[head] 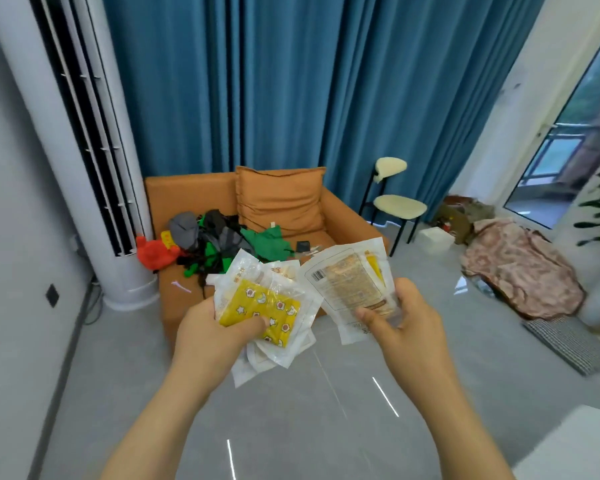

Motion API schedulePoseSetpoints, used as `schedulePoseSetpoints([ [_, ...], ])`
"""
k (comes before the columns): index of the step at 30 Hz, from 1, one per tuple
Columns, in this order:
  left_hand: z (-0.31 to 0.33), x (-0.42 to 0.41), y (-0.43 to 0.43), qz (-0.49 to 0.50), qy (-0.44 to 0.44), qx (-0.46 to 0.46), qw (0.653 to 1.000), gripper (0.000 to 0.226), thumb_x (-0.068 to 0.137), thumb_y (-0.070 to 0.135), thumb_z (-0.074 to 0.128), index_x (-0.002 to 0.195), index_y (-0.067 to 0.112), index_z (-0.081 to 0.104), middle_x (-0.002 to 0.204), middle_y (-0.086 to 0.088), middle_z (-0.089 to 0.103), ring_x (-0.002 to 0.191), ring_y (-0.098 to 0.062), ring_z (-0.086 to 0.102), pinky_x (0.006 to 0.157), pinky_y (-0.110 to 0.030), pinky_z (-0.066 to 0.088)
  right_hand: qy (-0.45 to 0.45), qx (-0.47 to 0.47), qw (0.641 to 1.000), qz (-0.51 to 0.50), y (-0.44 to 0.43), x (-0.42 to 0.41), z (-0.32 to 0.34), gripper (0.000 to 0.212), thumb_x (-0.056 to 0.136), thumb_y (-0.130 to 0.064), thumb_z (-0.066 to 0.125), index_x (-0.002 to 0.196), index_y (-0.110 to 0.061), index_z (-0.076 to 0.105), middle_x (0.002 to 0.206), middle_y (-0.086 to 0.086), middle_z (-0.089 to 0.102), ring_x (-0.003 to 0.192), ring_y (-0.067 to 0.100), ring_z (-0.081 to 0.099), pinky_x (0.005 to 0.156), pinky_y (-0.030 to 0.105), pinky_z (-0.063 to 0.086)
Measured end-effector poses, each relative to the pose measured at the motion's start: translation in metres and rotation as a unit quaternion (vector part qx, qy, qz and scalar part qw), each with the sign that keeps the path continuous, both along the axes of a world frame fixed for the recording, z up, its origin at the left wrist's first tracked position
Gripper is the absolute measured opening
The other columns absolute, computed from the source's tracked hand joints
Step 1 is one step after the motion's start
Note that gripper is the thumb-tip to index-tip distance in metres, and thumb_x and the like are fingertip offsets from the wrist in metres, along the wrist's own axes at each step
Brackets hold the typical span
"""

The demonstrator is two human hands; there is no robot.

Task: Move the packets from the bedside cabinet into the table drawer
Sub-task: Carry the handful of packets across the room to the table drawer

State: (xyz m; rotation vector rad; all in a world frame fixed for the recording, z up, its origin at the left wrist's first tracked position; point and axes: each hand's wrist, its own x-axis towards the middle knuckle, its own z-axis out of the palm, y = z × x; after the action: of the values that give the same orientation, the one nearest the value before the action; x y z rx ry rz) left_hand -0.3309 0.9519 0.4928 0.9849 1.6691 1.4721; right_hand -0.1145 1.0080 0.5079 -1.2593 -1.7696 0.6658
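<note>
Two hands are up in front of the person, each gripping packets. The left hand [212, 332] has its fingers clamped on a fanned stack of packets [267, 313]; I can tell at least three clear-edged ones, the top one yellow with a star print, but the exact number is hidden in the overlap. The right hand [404, 323] pinches another packet [352, 282], its barcode side facing up, with a second yellow-tinted one just behind it. The two bunches sit just beside each other, edges nearly touching, above the grey floor [291, 427], which lies open below them. Beyond stand one orange sofa [281, 199] heaped with clothes, one cream chair [399, 206] and blue curtains [291, 81].
</note>
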Motion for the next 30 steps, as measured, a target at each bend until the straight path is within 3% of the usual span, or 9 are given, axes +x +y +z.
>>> schedulePoseSetpoints([
  [3,-0.006,0.020,0.045,-0.050,-0.012,-0.011,0.999,0.021,0.059,0.016,0.081,0.077,0.021,0.073,0.079,0.005,0.075,0.078,-0.019,0.071,0.076,-0.042,0.057,-0.004,0.002,0.998,-0.057,0.025,0.024,-0.006,0.023,0.085,-0.018,0.069,0.087,-0.030,0.050,0.083,-0.019,0.063,0.076,-0.015,0.057,0.058,0.006,0.042],
  [10,-0.019,0.091,0.150,-0.129,-0.009,-0.030,0.991,0.022,0.062,0.015,0.082,0.081,0.019,0.071,0.079,0.004,0.075,0.078,-0.019,0.071,0.077,-0.046,0.058,-0.011,-0.012,0.989,-0.144,0.096,0.094,-0.020,0.021,0.084,-0.020,0.069,0.082,-0.027,0.050,0.075,-0.013,0.065,0.070,-0.002,0.059,0.054,0.015,0.043],
  [14,-0.018,0.141,0.213,-0.156,0.003,-0.030,0.987,0.018,0.071,0.005,0.078,0.080,0.018,0.071,0.079,0.005,0.075,0.078,-0.019,0.071,0.077,-0.045,0.057,-0.002,-0.015,0.984,-0.179,0.139,0.144,-0.019,0.019,0.084,-0.018,0.070,0.082,-0.022,0.051,0.074,-0.014,0.064,0.068,-0.005,0.058,0.052,0.011,0.041],
  [17,-0.016,0.178,0.252,-0.183,0.005,-0.026,0.983,0.017,0.071,0.005,0.077,0.082,0.017,0.072,0.079,0.005,0.075,0.078,-0.017,0.071,0.074,-0.039,0.058,-0.008,-0.016,0.979,-0.204,0.167,0.181,-0.019,0.021,0.083,-0.017,0.070,0.080,-0.018,0.049,0.067,-0.011,0.062,0.062,0.000,0.057,0.049,0.016,0.040],
  [21,-0.020,0.222,0.300,-0.230,0.005,-0.035,0.973,0.021,0.065,0.011,0.082,0.081,0.019,0.072,0.080,0.005,0.075,0.077,-0.017,0.072,0.073,-0.039,0.058,-0.005,-0.025,0.970,-0.243,0.199,0.226,-0.022,0.018,0.085,-0.019,0.069,0.083,-0.021,0.051,0.075,-0.013,0.064,0.069,-0.002,0.058,0.054,0.014,0.043],
  [26,-0.030,0.272,0.362,-0.275,0.010,-0.033,0.961,0.015,0.071,0.007,0.078,0.080,0.018,0.072,0.076,0.008,0.075,0.070,-0.010,0.070,0.057,-0.022,0.050,0.004,-0.040,0.954,-0.296,0.236,0.270,-0.032,0.018,0.084,-0.019,0.069,0.086,-0.019,0.052,0.076,-0.008,0.065,0.068,0.008,0.058,0.057,0.021,0.043],
  [30,-0.039,0.309,0.422,-0.320,0.010,-0.040,0.947,0.020,0.069,0.010,0.080,0.086,0.018,0.072,0.082,0.003,0.075,0.078,-0.017,0.071,0.069,-0.034,0.056,0.001,-0.052,0.938,-0.343,0.278,0.301,-0.042,0.017,0.085,-0.021,0.069,0.089,-0.024,0.053,0.081,-0.014,0.067,0.073,0.001,0.061,0.061,0.025,0.052],
])
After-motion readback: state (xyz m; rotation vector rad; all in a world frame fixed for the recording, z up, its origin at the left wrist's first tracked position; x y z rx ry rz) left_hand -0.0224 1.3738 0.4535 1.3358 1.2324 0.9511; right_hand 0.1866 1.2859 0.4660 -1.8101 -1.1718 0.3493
